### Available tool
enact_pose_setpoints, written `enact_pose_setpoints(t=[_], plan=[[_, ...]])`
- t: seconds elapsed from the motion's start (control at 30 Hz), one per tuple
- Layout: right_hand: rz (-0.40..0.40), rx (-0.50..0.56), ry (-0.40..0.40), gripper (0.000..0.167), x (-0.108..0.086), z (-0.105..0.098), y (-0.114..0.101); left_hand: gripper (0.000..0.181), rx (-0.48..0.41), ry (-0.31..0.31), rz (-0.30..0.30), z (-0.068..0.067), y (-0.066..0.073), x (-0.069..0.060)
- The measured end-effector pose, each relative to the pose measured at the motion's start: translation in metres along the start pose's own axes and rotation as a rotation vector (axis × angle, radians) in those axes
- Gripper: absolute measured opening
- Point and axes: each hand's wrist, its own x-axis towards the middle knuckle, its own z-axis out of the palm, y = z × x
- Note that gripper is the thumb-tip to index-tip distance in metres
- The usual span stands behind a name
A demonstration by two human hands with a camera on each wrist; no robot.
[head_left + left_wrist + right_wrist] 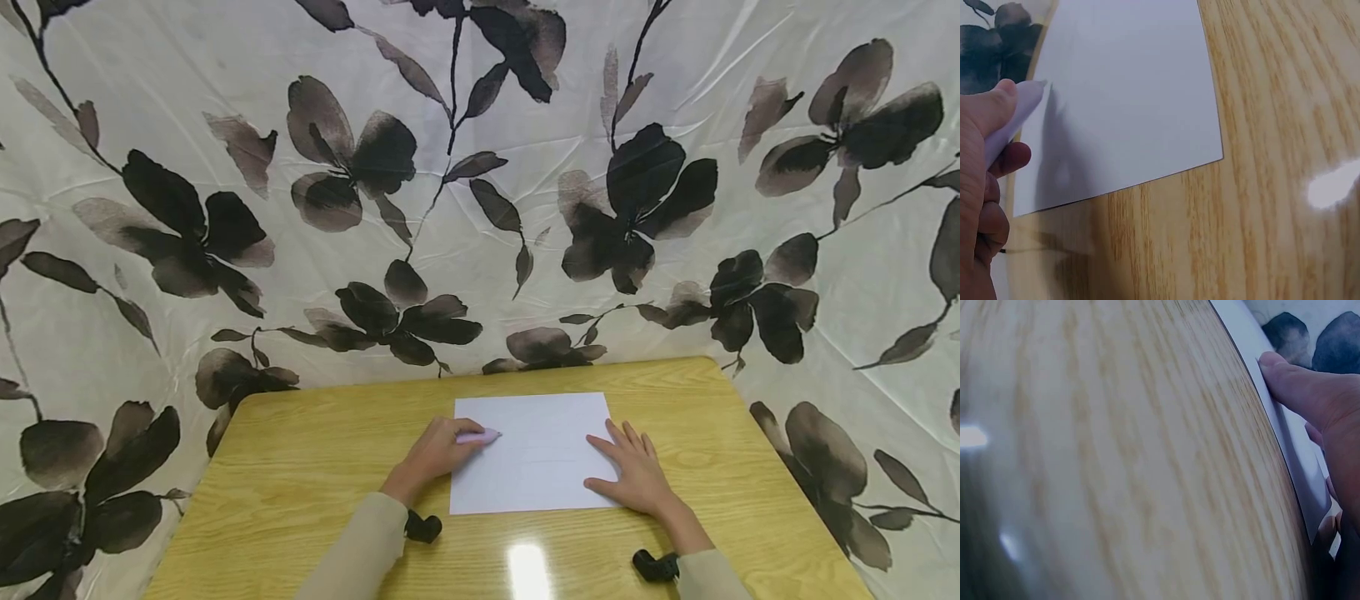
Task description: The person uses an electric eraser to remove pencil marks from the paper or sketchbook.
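A white sheet of paper (536,467) lies flat on the wooden table. My left hand (438,450) is at its left edge, pinching a thick lavender pen-shaped tool (472,437) between thumb and fingers. The narrow tip of this tool points right, over the paper; whether it touches cannot be told. In the left wrist view the tool (1015,120) and its shadow show near the paper's edge. On the paper's right side rests my right hand (637,471), fingers spread. The right wrist view shows its thumb (1291,381) on the sheet near the border.
The yellow wood-grain table (315,467) has rounded far corners. Behind it and at both sides hangs a white cloth (517,242) with dark flowers. A light glare (528,571) shines on the tabletop near me. Black wrist cameras (423,527) sit at both sleeves.
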Motion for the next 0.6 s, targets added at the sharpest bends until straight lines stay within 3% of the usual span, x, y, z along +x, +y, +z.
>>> enact_pose_setpoints(t=[0.37,0.6], plan=[[-0.008,-0.005,0.014,0.073,0.0010,0.0008,0.0007,0.020,0.026,0.006,0.039,0.0018,-0.0013,0.0021],[-0.002,-0.002,0.008,0.073,0.0005,-0.0002,0.0009,0.022,0.041,-0.016,-0.006,0.0044,-0.0047,0.0042]])
